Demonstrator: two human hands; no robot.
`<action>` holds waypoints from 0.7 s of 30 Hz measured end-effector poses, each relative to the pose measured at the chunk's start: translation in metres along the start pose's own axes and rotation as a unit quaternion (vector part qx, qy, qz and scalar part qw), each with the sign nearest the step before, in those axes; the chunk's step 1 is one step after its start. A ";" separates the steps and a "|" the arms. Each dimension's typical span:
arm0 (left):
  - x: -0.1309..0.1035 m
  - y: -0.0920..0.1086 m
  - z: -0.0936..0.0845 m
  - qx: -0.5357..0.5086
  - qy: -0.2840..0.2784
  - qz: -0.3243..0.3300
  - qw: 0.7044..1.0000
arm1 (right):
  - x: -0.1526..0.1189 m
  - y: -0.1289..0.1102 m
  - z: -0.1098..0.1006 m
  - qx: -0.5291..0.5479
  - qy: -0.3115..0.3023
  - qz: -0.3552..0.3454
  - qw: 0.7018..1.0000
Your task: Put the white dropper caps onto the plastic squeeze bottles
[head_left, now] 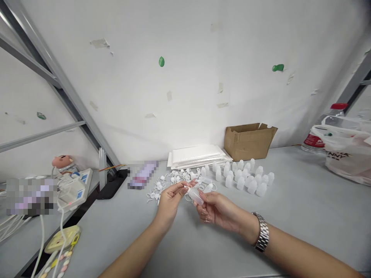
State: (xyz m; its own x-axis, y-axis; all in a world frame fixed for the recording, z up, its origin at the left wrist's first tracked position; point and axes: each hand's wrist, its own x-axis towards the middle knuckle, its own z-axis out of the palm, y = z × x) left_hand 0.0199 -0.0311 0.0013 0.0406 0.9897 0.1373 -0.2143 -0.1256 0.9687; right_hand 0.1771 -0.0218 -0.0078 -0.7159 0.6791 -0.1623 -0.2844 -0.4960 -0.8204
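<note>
Two bare hands meet above a grey table (290,216), working a small translucent bottle (196,197) between them. The right hand (216,210), a metal watch (262,233) on its wrist, has its fingers clamped round the bottle's body; the left hand (169,200) pinches its fingertips together on a small white cap (187,190) at the bottle's mouth, cap and neck touching. Behind the hands, a cluster of standing bottles (246,177) looks already finished, while a scatter of loose caps (171,181) and a few bottles lying among them appear to remain, suggesting the work is part done. Farther back sit a stack of white sheets (197,154) and an open cardboard box (249,141); a plastic bag (348,154) lies at far right
</note>
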 end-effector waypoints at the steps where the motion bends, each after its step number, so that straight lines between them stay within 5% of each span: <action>1: 0.000 0.001 0.000 0.002 -0.006 0.002 1.000 | 0.000 0.000 -0.001 0.012 -0.011 0.011 1.000; 10: 0.000 -0.001 0.000 0.008 0.061 -0.003 0.998 | 0.001 -0.002 0.009 -0.192 0.150 -0.136 0.960; 17: -0.004 0.007 0.002 0.056 0.027 0.029 0.998 | 0.000 0.003 0.001 -0.011 0.002 -0.040 0.999; 21: 0.000 0.003 0.001 -0.001 0.027 -0.007 1.000 | 0.000 0.001 0.000 0.028 -0.001 -0.022 0.999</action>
State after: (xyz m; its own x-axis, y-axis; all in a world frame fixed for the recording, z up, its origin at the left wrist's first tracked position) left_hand 0.0203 -0.0319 0.0045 -0.0086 0.9936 0.1125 -0.2170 -0.1117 0.9698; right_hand 0.1769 -0.0218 -0.0085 -0.7034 0.6998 -0.1245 -0.3512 -0.4944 -0.7951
